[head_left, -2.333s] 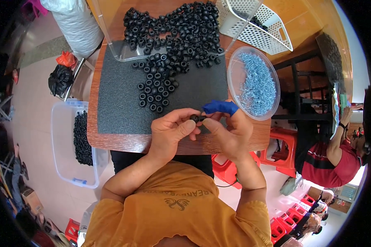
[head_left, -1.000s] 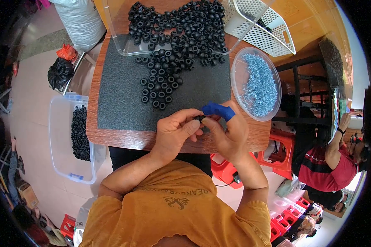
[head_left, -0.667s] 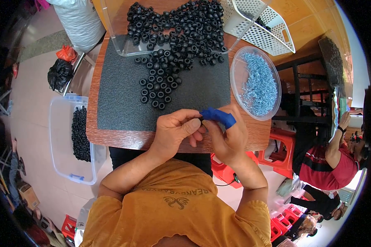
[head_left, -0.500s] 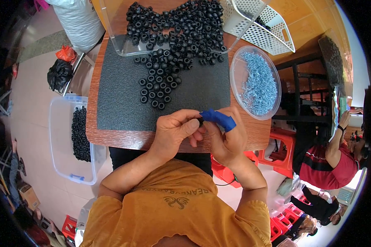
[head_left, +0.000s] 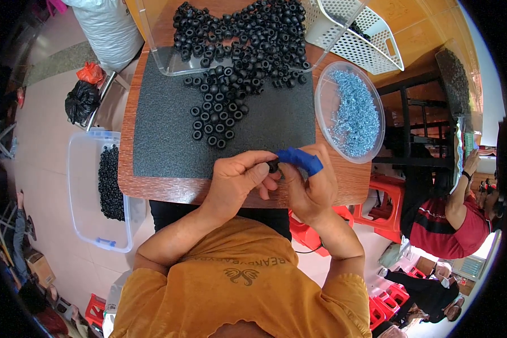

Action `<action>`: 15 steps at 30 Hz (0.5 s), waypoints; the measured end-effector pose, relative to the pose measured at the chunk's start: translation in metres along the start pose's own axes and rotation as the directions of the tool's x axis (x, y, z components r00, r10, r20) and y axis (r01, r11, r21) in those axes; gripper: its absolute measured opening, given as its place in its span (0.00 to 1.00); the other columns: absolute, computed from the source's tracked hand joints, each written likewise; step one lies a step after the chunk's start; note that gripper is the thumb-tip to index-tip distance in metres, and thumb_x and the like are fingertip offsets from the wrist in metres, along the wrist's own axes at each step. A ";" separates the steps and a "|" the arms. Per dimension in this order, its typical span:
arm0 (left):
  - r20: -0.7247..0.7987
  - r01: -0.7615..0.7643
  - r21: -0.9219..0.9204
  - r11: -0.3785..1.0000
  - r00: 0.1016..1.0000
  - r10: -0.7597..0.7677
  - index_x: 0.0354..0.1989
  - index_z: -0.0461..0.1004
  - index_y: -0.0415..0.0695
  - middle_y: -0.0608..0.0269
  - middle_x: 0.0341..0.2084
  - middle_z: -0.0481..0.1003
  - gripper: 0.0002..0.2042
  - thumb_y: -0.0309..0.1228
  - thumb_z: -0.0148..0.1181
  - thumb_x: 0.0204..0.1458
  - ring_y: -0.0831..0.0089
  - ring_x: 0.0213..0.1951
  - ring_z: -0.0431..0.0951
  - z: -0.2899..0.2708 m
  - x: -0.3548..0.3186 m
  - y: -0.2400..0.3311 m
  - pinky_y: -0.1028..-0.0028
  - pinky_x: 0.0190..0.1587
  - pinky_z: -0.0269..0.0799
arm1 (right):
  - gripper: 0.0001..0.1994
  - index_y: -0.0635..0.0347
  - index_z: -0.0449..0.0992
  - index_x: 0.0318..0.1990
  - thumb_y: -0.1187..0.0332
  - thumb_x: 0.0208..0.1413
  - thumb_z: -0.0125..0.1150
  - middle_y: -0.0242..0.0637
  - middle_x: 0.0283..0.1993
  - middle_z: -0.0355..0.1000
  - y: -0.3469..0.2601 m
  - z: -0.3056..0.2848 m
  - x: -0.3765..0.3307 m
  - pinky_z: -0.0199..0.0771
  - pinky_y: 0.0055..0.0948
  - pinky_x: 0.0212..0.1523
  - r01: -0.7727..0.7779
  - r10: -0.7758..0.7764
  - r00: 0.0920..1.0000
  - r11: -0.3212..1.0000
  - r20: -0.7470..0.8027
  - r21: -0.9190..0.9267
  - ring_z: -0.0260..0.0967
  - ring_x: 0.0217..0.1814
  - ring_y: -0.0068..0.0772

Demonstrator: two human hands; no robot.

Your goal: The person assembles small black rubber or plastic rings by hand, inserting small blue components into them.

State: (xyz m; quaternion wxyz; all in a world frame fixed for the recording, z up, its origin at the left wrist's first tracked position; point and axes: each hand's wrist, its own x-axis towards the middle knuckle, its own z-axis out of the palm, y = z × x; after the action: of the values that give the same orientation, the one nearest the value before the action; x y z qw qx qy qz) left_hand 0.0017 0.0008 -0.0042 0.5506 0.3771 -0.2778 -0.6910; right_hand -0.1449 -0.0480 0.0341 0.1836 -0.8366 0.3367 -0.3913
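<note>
Both hands meet above the near edge of the table. Between its thumb and fingers my left hand (head_left: 235,181) pinches a small round black part (head_left: 273,166). Closed against that part from the other side is my right hand (head_left: 315,188), its index finger wrapped in a blue covering (head_left: 298,160). Anything tiny in the right fingertips is hidden. Beyond the hands, many hollow black parts (head_left: 215,115) lie loose on a dark grey mat (head_left: 163,124). They run back into a larger heap in a clear tray (head_left: 177,73).
A round clear dish (head_left: 324,121) of tiny light-blue pieces stands right of the mat, with a white perforated basket (head_left: 388,59) behind it. Left of the wooden table (head_left: 169,192), a clear bin (head_left: 87,225) holds more black parts. Red stools (head_left: 383,208) and a seated person (head_left: 450,225) are at right.
My hands stay nearly in place; the blue-covered finger has shifted slightly, and the black part shows a little more. At far right, people in the background have moved.
</note>
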 end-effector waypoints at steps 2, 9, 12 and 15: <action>0.004 0.006 -0.007 1.000 1.000 -0.006 0.46 0.70 0.32 0.55 0.30 0.75 0.12 0.26 0.49 0.57 0.77 0.28 0.75 -0.001 0.000 0.001 0.81 0.27 0.72 | 0.11 0.66 0.72 0.36 0.82 0.41 0.60 0.41 0.28 0.68 -0.001 0.000 0.001 0.65 0.33 0.27 -0.008 0.008 1.000 1.000 0.002 -0.002 0.65 0.29 0.42; -0.004 0.032 -0.007 0.999 0.999 -0.032 0.44 0.70 0.32 0.54 0.29 0.75 0.12 0.27 0.50 0.57 0.76 0.26 0.75 0.000 0.001 0.003 0.81 0.26 0.73 | 0.11 0.66 0.72 0.35 0.83 0.41 0.60 0.41 0.28 0.68 0.002 0.000 0.000 0.65 0.32 0.26 -0.015 0.015 1.000 1.000 0.004 0.012 0.64 0.28 0.41; -0.006 0.019 -0.033 0.999 1.000 -0.019 0.43 0.71 0.32 0.55 0.27 0.75 0.11 0.27 0.51 0.56 0.76 0.26 0.75 0.000 0.001 0.001 0.81 0.25 0.72 | 0.11 0.65 0.72 0.35 0.82 0.41 0.60 0.40 0.28 0.68 0.002 0.001 0.000 0.64 0.31 0.26 -0.003 0.003 1.000 1.000 0.007 0.019 0.64 0.28 0.40; -0.015 0.018 -0.047 0.999 1.000 -0.019 0.41 0.71 0.32 0.56 0.26 0.76 0.11 0.27 0.52 0.55 0.77 0.24 0.75 0.001 0.002 0.000 0.81 0.24 0.72 | 0.10 0.65 0.72 0.34 0.82 0.41 0.60 0.40 0.28 0.68 0.001 0.000 -0.001 0.64 0.31 0.26 -0.025 0.025 1.000 1.000 0.002 0.012 0.64 0.28 0.40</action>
State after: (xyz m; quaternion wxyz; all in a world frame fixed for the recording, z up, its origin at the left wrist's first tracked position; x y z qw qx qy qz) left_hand 0.0007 -0.0009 -0.0045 0.5550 0.3721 -0.2537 -0.6994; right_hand -0.1453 -0.0484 0.0328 0.1938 -0.8315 0.3445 -0.3903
